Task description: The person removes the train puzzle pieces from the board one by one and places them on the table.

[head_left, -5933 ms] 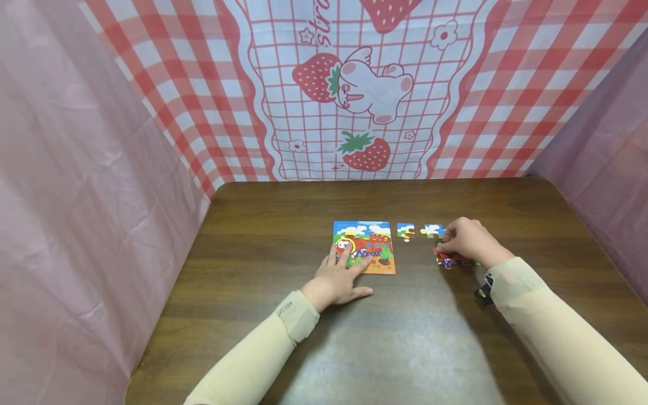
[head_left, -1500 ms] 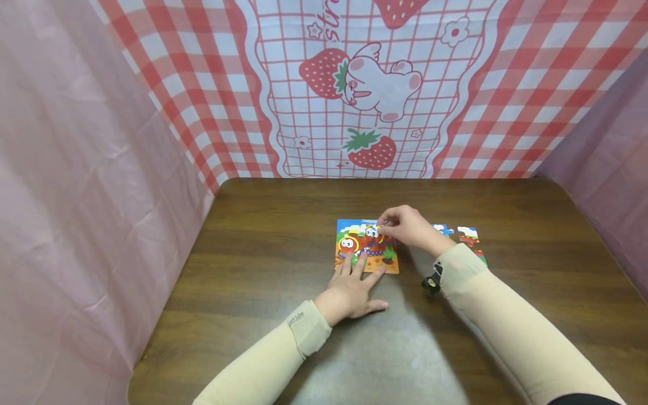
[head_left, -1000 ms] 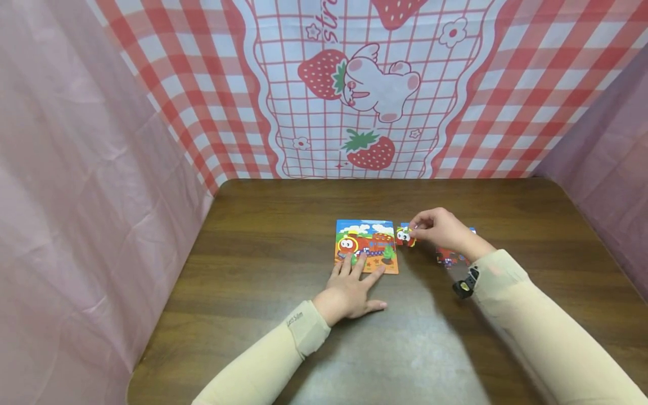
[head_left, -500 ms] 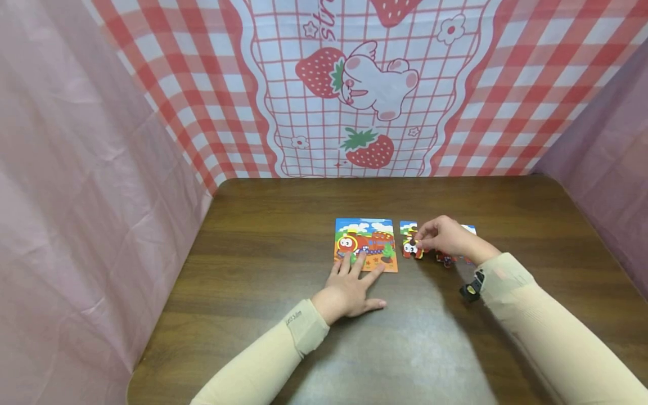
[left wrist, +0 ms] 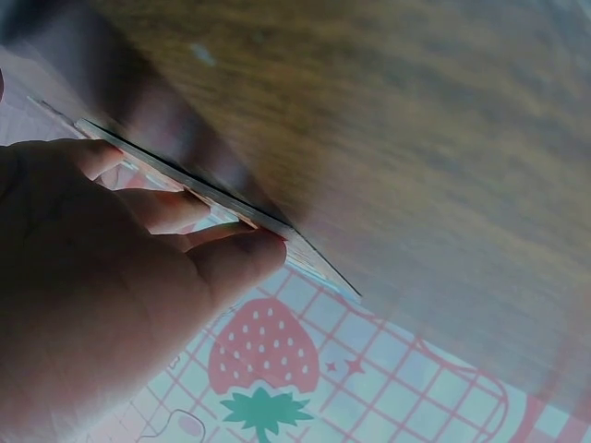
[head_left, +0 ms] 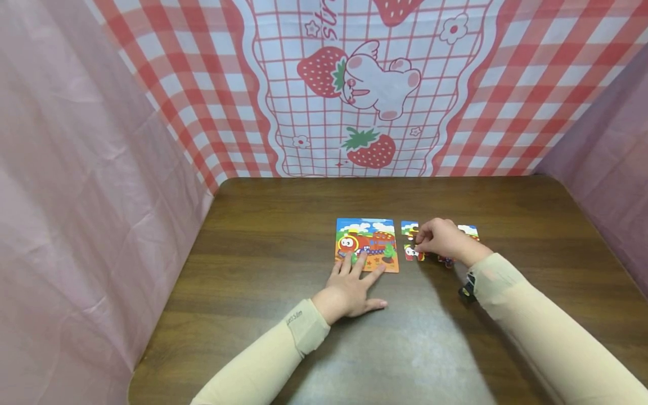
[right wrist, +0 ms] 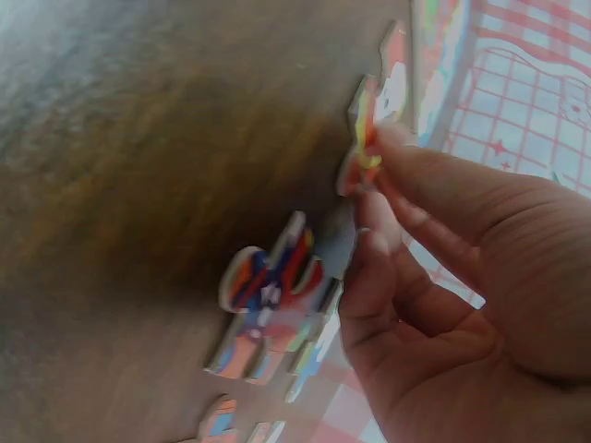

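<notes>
A picture card (head_left: 365, 242) of a red cartoon train lies mid-table. My left hand (head_left: 349, 289) rests on its lower edge with fingers spread; the left wrist view shows the fingertips (left wrist: 263, 251) on the card. To the right, my right hand (head_left: 445, 242) pinches a jigsaw puzzle piece (head_left: 412, 252) with white eyes on red, between thumb and fingers in the right wrist view. It sits just below a sky-and-hill piece (head_left: 409, 226); whether they interlock I cannot tell. The hand partly hides other pieces.
A cloud piece (head_left: 469, 231) lies beyond the right hand. Several loose pieces (right wrist: 268, 314) lie beside that hand in the right wrist view. The brown wooden table (head_left: 268, 225) meets a red checked cloth (head_left: 212, 90) behind and pink curtains at both sides.
My right hand went from the loose pieces to over the card with the eyed piece, then moved right and lowered it below the sky-and-hill piece. The left hand stayed on the card.
</notes>
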Demonstrator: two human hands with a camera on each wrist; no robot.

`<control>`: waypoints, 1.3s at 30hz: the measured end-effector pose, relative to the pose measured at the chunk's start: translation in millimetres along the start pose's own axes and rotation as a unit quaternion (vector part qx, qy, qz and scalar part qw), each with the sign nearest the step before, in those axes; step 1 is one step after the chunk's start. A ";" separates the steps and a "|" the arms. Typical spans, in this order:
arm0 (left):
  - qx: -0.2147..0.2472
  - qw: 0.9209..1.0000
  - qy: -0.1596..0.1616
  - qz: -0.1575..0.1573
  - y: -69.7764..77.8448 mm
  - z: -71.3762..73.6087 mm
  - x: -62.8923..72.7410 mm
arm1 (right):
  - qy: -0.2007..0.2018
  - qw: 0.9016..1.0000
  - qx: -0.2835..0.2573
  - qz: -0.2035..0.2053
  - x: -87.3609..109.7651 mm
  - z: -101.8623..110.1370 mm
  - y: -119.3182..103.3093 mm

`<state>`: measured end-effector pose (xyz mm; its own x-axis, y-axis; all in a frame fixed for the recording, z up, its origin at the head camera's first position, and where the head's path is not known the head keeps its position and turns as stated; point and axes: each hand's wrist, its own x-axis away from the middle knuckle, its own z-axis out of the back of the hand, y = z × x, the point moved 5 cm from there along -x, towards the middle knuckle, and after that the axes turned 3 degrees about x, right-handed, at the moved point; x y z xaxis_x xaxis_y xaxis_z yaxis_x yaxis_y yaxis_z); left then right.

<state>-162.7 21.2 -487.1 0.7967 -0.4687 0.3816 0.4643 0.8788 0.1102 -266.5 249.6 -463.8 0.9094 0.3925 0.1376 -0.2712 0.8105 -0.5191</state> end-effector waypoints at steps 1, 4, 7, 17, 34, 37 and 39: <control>0.001 1.000 0.000 0.000 0.0 0.0 0.0 | 0.000 1.000 0.001 -0.002 -0.2 -0.6 0.6; 0.002 1.000 0.000 0.000 -0.2 -0.4 -0.5 | -0.002 1.000 0.001 -0.012 0.0 -2.1 2.3; 0.003 1.000 0.000 -0.002 -0.7 -0.7 -0.6 | -0.007 1.000 0.005 -0.016 0.7 -2.6 2.8; 0.002 1.000 -0.015 0.005 -1.2 -1.9 -2.8 | -0.018 0.999 0.024 -0.017 2.0 -3.1 -2.2; -0.008 1.000 -0.013 0.002 -0.5 -2.5 -3.2 | -0.006 0.999 0.020 -0.028 3.2 -4.5 -2.5; -0.001 1.000 -0.019 0.004 -1.3 -5.0 -5.3 | -0.009 0.999 0.016 -0.033 3.7 -4.8 -2.0; 0.002 1.000 -0.021 0.003 -1.2 -4.7 -5.0 | -0.008 0.999 0.015 -0.031 4.3 -4.4 -2.4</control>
<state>-165.4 22.1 -493.5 0.7823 -0.4597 0.4203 0.4581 0.8818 0.1118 -260.6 247.4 -465.7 0.9193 0.3488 0.1822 -0.2251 0.8459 -0.4835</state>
